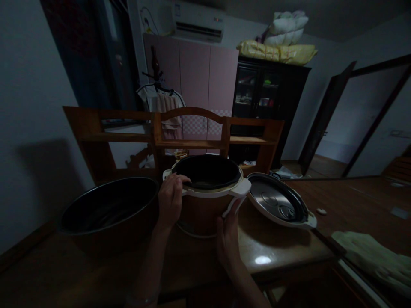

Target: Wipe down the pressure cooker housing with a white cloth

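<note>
An electric cooker [202, 214] with a dark body and white rim stands on the table in front of me, its lid off and its dark inside showing. My left hand [171, 199] grips the cooker's left rim near the handle, fingers curled over the edge. Low on the right side, my right hand [228, 235] is closed around a thin white piece [231, 207] against the cooker's wall; I cannot tell whether it is cloth or part of the cooker. To the left sits a large dark inner pot [109, 205]. The round lid [276, 199] lies underside up on the right.
A wooden shelf rack [189, 143] rises along the table's back edge. Right of the table are a small white object [321, 211] and a pale green cloth [369, 252]. A pink wardrobe [194, 77] and a dark cabinet [272, 90] stand behind.
</note>
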Motion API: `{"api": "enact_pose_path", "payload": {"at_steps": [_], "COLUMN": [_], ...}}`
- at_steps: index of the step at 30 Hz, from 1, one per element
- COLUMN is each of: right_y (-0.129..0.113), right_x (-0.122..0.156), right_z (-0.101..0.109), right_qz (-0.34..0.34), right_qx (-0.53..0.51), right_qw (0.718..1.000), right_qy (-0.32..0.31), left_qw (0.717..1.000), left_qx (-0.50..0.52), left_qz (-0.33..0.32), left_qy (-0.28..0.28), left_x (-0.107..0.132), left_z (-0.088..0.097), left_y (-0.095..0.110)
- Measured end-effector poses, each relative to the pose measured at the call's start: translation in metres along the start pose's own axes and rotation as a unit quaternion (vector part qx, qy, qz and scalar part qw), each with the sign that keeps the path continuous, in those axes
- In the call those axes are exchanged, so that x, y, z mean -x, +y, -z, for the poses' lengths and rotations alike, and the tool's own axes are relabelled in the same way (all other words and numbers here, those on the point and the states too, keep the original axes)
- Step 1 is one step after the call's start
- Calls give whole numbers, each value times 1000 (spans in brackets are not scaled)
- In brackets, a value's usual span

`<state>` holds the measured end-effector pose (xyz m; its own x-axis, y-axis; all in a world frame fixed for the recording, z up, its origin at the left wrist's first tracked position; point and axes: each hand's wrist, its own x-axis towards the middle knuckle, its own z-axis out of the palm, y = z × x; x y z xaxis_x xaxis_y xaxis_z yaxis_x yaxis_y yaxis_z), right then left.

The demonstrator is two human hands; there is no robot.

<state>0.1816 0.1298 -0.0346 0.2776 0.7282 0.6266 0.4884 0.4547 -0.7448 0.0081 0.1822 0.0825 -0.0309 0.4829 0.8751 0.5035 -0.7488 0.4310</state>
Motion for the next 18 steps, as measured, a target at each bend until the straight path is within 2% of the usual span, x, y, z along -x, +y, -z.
{"api": "enact_pose_path", "payload": {"at_steps": [10,18], "right_y": [-5,5], "right_x": [-4,-24], "right_z": [4,9], "right_qz": [-6,-57], "right_qx": [-32,-108], "right_qw": [999,992], "right_qy": [-2,5], "left_qw": [1000,1000], "left_qx": [-3,6], "left_qz": [9,7], "left_qy": [1,-2], "left_x": [0,0], "left_z": [0,0], "left_y": [-1,-2]}}
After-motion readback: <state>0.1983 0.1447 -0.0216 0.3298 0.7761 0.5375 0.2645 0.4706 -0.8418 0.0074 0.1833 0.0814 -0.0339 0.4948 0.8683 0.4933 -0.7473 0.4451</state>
